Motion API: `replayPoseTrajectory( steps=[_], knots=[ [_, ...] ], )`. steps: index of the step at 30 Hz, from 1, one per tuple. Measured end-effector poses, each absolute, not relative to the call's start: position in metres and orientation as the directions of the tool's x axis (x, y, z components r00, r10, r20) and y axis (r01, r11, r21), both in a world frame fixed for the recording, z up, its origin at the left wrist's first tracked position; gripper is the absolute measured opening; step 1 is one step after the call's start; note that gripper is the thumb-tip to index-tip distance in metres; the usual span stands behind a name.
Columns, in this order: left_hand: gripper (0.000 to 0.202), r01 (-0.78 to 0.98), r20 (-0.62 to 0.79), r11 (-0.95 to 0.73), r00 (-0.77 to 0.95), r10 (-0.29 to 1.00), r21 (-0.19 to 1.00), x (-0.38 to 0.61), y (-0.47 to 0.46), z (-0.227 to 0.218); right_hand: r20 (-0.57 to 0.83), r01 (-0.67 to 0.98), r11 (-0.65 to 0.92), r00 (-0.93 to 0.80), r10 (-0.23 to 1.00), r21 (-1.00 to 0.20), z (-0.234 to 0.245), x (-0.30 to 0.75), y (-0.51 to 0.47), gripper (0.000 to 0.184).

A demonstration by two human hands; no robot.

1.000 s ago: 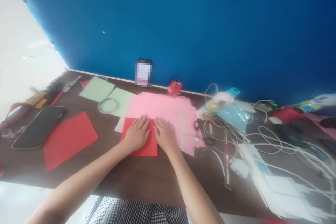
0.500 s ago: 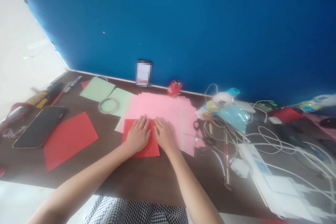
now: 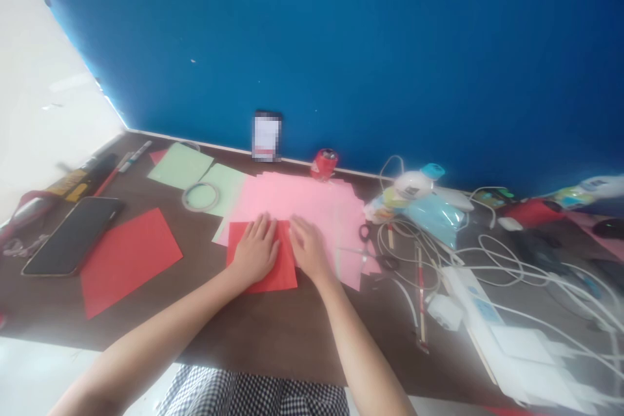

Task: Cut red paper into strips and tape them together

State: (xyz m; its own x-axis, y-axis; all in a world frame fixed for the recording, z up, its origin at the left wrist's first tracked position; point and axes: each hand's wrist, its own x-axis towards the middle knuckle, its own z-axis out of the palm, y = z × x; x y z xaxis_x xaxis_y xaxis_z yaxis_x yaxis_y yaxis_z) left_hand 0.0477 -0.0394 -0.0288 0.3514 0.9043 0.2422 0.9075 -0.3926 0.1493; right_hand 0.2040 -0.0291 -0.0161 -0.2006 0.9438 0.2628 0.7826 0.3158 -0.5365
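Note:
A red sheet of paper lies on the desk in front of me, its far part over a stack of pink paper. My left hand rests flat on the red sheet, palm down with the fingers stretched forward. At the sheet's right edge is my right hand, turned a little on its side, fingers extended and nothing visible in it. Part of the red sheet is hidden under my left hand. Just right of my right hand, scissors lie on the pink paper.
Another red sheet and a black phone lie at left. Green paper and a tape roll sit behind. A red can-like object stands near the blue wall. Tangled cables and a white power strip fill the right.
My right hand has shifted slightly to the right, from lying on the red paper to its right edge, and has rolled onto its side. My left hand has stayed on the sheet.

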Motion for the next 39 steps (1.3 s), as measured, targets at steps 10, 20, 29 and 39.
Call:
replayPoseTrajectory(
  steps=[10,20,29,39],
  knots=[
    [0.047,0.823,0.252,-0.516,0.46,0.851,0.238,0.037,-0.024,-0.025,0.19,0.817,0.391,-0.342,0.92,-0.424,-0.012,0.2,-0.03,0.04],
    [0.046,0.814,0.211,-0.534,0.494,0.844,0.229,0.034,-0.025,-0.025,0.084,0.85,0.386,-0.382,0.92,-0.359,-0.009,0.207,-0.033,0.046],
    [0.046,0.833,0.201,-0.503,0.465,0.862,0.231,0.036,-0.027,-0.026,0.091,0.878,0.372,-0.362,0.928,-0.302,-0.008,0.206,-0.036,0.047],
    [0.046,0.85,0.206,-0.461,0.418,0.885,0.256,0.042,-0.032,-0.025,0.108,0.879,0.357,-0.341,0.934,-0.317,-0.01,0.204,-0.036,0.046]
  ],
)
